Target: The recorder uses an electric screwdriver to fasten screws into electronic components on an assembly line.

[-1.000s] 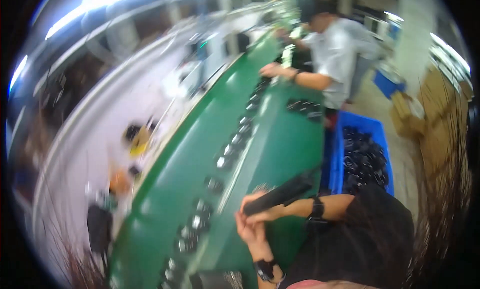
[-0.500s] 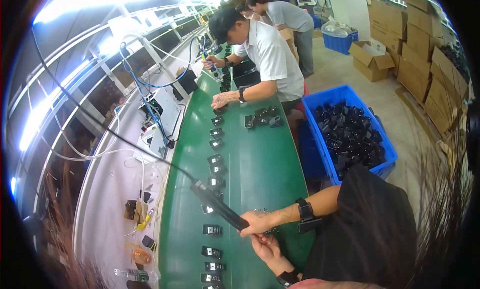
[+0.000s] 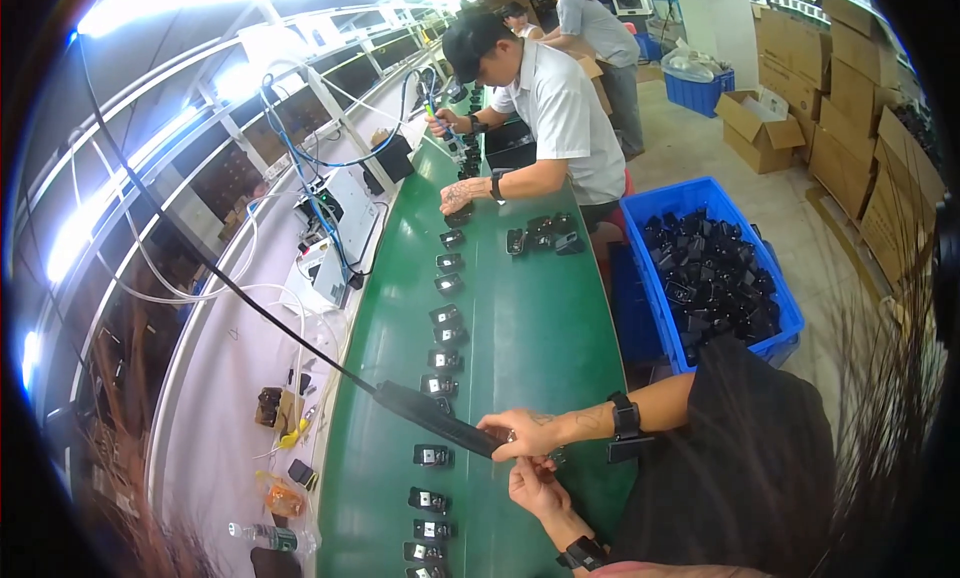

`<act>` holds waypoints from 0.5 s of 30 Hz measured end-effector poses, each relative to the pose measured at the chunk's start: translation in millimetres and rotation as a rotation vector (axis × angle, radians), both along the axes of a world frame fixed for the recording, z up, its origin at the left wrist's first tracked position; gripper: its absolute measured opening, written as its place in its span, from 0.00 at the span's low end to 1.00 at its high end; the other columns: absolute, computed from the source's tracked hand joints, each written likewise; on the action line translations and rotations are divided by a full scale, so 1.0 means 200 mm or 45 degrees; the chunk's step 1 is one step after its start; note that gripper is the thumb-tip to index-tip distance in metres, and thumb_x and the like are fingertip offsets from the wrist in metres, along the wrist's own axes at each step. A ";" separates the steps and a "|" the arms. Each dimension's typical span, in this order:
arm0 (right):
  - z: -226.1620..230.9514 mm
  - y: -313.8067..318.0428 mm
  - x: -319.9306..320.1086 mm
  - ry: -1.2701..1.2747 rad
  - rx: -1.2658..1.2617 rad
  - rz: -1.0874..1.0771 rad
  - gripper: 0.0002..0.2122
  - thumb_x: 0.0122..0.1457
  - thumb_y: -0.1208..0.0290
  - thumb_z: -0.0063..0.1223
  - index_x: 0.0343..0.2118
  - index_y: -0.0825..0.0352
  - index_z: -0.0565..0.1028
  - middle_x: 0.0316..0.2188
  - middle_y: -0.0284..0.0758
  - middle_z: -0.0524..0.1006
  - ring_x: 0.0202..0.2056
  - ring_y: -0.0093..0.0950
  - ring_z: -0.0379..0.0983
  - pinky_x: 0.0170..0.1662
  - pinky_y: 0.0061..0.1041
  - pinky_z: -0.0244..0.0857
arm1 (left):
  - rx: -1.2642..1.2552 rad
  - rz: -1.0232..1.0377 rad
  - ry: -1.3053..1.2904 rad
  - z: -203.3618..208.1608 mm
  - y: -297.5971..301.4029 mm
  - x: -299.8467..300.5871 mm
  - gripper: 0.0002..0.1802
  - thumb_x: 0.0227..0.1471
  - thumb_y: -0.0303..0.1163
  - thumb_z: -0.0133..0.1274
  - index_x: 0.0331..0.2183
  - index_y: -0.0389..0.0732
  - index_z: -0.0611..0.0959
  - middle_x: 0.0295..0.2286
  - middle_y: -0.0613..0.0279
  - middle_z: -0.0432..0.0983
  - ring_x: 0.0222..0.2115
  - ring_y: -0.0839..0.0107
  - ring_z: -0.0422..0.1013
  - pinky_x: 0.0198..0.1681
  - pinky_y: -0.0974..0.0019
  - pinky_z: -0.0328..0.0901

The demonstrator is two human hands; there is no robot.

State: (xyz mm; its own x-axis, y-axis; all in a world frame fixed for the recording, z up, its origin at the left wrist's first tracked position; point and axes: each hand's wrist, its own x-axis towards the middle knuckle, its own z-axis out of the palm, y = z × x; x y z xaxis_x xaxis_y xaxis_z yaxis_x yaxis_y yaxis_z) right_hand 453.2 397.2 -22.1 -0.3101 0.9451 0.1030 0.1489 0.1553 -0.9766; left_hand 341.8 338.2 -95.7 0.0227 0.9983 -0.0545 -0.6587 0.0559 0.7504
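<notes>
My right hand (image 3: 528, 432) is closed around the lower end of a black corded electric screwdriver (image 3: 430, 416), which is tilted with its cord running up to the left. Just below it, my left hand (image 3: 540, 490) has its fingers pinched together close to the right fingertips. Whatever lies between the left fingers is too small to make out. Small shiny metal pieces (image 3: 558, 459) show on the green belt (image 3: 520, 348) behind the hands. Left of them, several small black housings (image 3: 432, 455) with silvery centres lie in a row along the belt.
A co-worker in a white shirt (image 3: 575, 98) bends over the belt farther up, near a cluster of black parts (image 3: 540, 234). To the right stands a blue crate (image 3: 640, 278) full of black parts. A plastic bottle (image 3: 262, 534) lies on the pale side bench (image 3: 215, 408).
The whole view has shifted slightly. My right hand's fingers have changed their hold on the screwdriver, and the left hand stays close beneath it. The co-worker remains bent over the belt.
</notes>
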 end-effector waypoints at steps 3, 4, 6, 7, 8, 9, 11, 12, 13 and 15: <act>-0.05 0.03 0.03 0.094 0.030 -0.067 0.23 0.50 0.70 0.58 0.50 0.70 0.69 0.36 0.38 0.79 0.38 0.27 0.76 0.44 0.27 0.69 | 0.001 -0.068 0.061 -0.02 -0.01 0.01 0.10 0.58 0.31 0.53 0.32 0.33 0.79 0.26 0.57 0.78 0.22 0.73 0.73 0.23 0.74 0.68; -0.04 0.03 0.04 0.098 0.062 -0.098 0.23 0.50 0.71 0.58 0.50 0.70 0.69 0.37 0.39 0.79 0.38 0.28 0.76 0.44 0.28 0.69 | 0.000 -0.064 0.060 -0.02 -0.01 0.01 0.10 0.58 0.31 0.53 0.32 0.33 0.79 0.26 0.57 0.78 0.22 0.73 0.73 0.23 0.74 0.68; -0.03 0.05 0.06 0.100 0.091 -0.125 0.23 0.50 0.71 0.58 0.51 0.70 0.69 0.37 0.39 0.79 0.39 0.29 0.76 0.45 0.29 0.69 | -0.081 -0.160 0.101 -0.02 0.00 0.01 0.08 0.56 0.27 0.55 0.35 0.30 0.80 0.29 0.53 0.80 0.24 0.70 0.76 0.26 0.73 0.70; -0.02 0.05 0.06 0.163 0.105 -0.170 0.24 0.50 0.72 0.58 0.51 0.70 0.69 0.37 0.40 0.78 0.39 0.29 0.76 0.45 0.29 0.69 | -0.085 -0.152 0.102 -0.02 -0.01 0.01 0.08 0.56 0.27 0.55 0.35 0.30 0.80 0.29 0.53 0.80 0.24 0.70 0.76 0.26 0.73 0.70; -0.01 0.05 0.07 0.226 0.119 -0.216 0.24 0.50 0.72 0.58 0.51 0.70 0.68 0.37 0.40 0.78 0.39 0.29 0.76 0.45 0.29 0.69 | -0.067 -0.172 0.162 -0.02 -0.01 0.02 0.09 0.55 0.26 0.56 0.36 0.29 0.80 0.30 0.52 0.80 0.24 0.69 0.77 0.27 0.72 0.71; 0.00 0.04 0.08 0.243 0.112 -0.244 0.23 0.50 0.73 0.57 0.51 0.70 0.68 0.37 0.39 0.78 0.39 0.28 0.75 0.45 0.28 0.69 | -0.048 -0.192 0.221 -0.02 -0.01 0.02 0.10 0.54 0.24 0.57 0.38 0.29 0.80 0.31 0.51 0.81 0.25 0.68 0.78 0.28 0.71 0.72; -0.02 0.05 0.09 0.266 0.110 -0.249 0.23 0.50 0.73 0.57 0.51 0.71 0.68 0.36 0.38 0.78 0.39 0.27 0.75 0.45 0.28 0.68 | -0.070 -0.197 0.249 0.00 -0.01 0.04 0.10 0.53 0.24 0.58 0.37 0.29 0.80 0.31 0.51 0.81 0.25 0.67 0.78 0.28 0.72 0.72; -0.03 0.06 0.10 0.286 0.112 -0.258 0.23 0.51 0.73 0.57 0.51 0.71 0.68 0.36 0.38 0.78 0.39 0.27 0.74 0.45 0.28 0.68 | -0.088 -0.207 0.273 0.01 -0.01 0.04 0.10 0.52 0.23 0.59 0.37 0.29 0.80 0.31 0.52 0.81 0.26 0.67 0.78 0.28 0.72 0.72; -0.04 0.06 0.09 0.323 0.133 -0.254 0.22 0.51 0.73 0.56 0.50 0.72 0.68 0.35 0.36 0.77 0.38 0.25 0.74 0.45 0.27 0.68 | -0.088 -0.206 0.274 0.00 -0.01 0.04 0.10 0.52 0.23 0.59 0.37 0.29 0.80 0.31 0.52 0.81 0.26 0.67 0.78 0.28 0.72 0.72; -0.06 0.06 0.10 0.379 0.075 -0.208 0.21 0.51 0.73 0.57 0.49 0.71 0.68 0.34 0.36 0.77 0.38 0.25 0.74 0.44 0.27 0.68 | -0.096 -0.211 0.310 -0.01 -0.01 0.05 0.10 0.51 0.23 0.59 0.37 0.28 0.81 0.31 0.51 0.81 0.27 0.66 0.78 0.29 0.71 0.72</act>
State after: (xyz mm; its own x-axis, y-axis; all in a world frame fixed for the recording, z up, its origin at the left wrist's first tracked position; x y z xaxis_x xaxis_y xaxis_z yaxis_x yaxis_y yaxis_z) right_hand 472.3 409.9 -34.6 -0.1030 0.9696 0.2221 -0.1139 0.2103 -0.9710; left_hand 352.2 337.1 -97.6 0.1623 0.9750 -0.1520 -0.4370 0.2091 0.8748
